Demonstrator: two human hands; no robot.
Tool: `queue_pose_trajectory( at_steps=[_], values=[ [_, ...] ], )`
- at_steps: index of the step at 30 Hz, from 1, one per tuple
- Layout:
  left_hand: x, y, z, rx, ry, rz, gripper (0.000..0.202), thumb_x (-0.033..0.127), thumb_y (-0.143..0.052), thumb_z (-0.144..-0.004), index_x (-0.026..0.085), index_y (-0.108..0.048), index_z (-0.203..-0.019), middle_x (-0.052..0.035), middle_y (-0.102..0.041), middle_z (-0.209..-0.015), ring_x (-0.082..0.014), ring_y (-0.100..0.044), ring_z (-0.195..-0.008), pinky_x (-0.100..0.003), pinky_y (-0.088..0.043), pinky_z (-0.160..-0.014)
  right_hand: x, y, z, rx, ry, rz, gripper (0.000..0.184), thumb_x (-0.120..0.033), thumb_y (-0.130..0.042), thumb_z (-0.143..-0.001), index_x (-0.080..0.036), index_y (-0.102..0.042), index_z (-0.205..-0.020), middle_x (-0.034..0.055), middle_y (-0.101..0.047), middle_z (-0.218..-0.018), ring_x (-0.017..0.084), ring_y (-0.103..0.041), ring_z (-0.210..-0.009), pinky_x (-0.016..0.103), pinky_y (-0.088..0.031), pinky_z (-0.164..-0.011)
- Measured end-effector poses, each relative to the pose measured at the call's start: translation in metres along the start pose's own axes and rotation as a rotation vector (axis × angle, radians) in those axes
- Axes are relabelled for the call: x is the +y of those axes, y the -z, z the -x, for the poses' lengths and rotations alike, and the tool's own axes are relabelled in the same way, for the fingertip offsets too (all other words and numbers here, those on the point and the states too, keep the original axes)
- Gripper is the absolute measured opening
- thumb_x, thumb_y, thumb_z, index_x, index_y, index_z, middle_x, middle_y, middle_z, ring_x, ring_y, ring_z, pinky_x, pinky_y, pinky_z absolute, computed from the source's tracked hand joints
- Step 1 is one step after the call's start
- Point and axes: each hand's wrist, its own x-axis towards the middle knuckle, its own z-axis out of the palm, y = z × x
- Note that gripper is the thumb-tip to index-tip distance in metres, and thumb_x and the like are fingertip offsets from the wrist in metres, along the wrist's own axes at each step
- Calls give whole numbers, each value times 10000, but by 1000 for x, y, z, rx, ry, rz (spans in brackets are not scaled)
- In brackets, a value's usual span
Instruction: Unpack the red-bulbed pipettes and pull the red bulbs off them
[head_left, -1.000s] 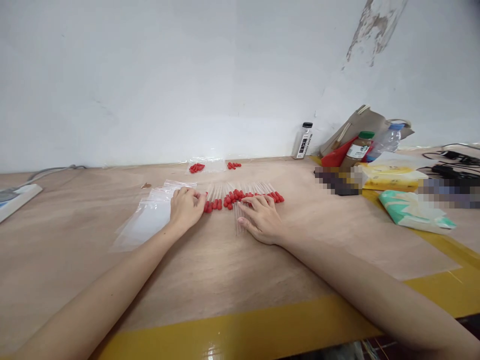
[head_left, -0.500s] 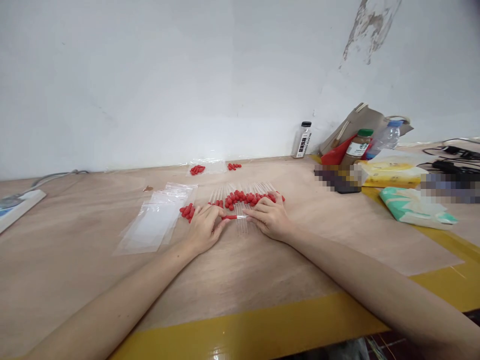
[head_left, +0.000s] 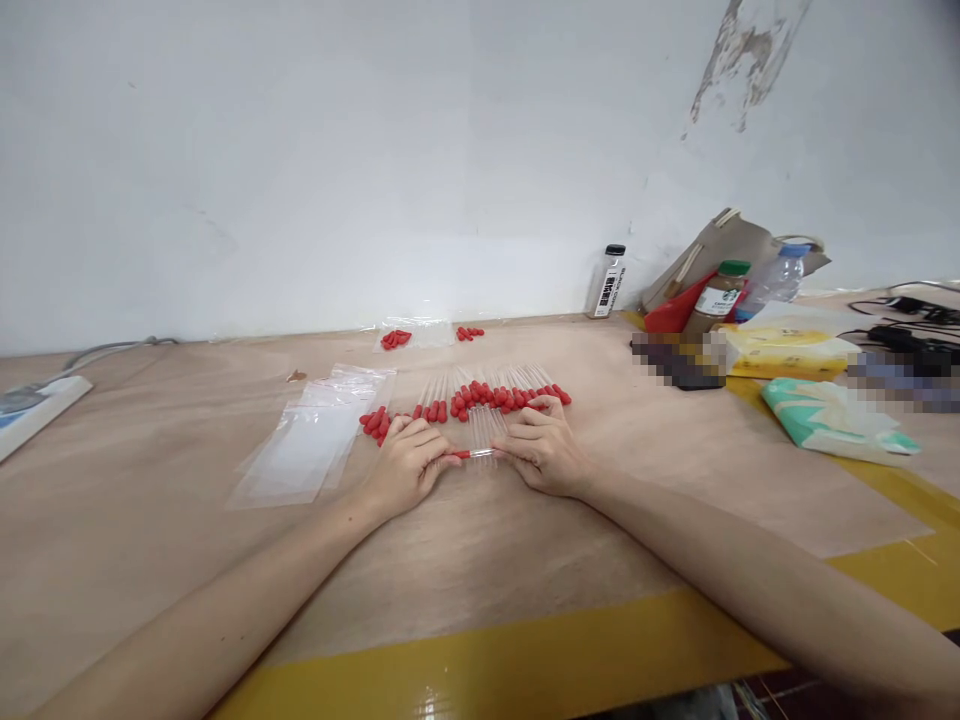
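Between my hands lies a glass dropper [head_left: 482, 453] with a red rubber bulb [head_left: 462, 455] at its left end, held level just above the table. My left hand [head_left: 411, 462] pinches the bulb end. My right hand [head_left: 541, 448] pinches the glass end, its other fingers curled. Whether the bulb is fully seated cannot be made out. Beyond the hands spreads a row of glass droppers with red bulbs [head_left: 480, 395], tips toward the wall. Several bare glass tubes [head_left: 484, 422] lie just behind the held one. Loose red bulbs [head_left: 373, 422] are heaped beside my left hand.
Clear zip bags [head_left: 300, 440] lie left of my left hand. More red bulbs [head_left: 396, 340] sit by the wall on a plastic bag [head_left: 431, 335]. Bottles [head_left: 606, 283], tissue packs [head_left: 832, 415] and a bag [head_left: 705, 245] stand at right; a power strip [head_left: 45, 410] lies far left.
Both hands have moved slightly toward me with the dropper. Less of the glass and bulb shows between the fingers; the bare tubes behind show more.
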Motion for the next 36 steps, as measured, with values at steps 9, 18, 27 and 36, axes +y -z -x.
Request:
queue_pose_trajectory(
  at_steps=[9,18,27,36],
  values=[
    [-23,12,15,189,133,118,223,314,-447,-865,212,-646,-871,-35,-648,-837,-157,-564,-775,-299,-429,-744,12,12,7,117,-282,-8,282,-331,-436,-880,-216,-691,-853,18,-669,-698,129,-512,-678,335,-267,-794],
    [-59,27,11,463,628,-8,280,304,-463,-790,191,-639,-976,-43,-563,-847,-156,-559,-724,-283,-466,-681,10,-2,4,92,-381,122,239,-254,-456,-835,-213,-691,-863,32,-680,-736,156,-548,-717,321,-265,-744],
    [-74,17,18,354,606,-22,225,399,-538,-738,218,-600,-856,-10,-631,-807,-163,-530,-699,-262,-418,-607,-5,-1,-2,-28,-331,78,238,-307,-482,-823,-202,-651,-953,36,-652,-787,154,-525,-749,333,-231,-753],
    [-70,20,16,358,563,-44,234,407,-517,-773,214,-617,-859,-17,-641,-846,-174,-534,-732,-286,-423,-696,-5,3,-3,-104,-363,-32,313,-411,-422,-871,-211,-643,-966,43,-650,-849,160,-502,-804,338,-229,-769]
  ],
)
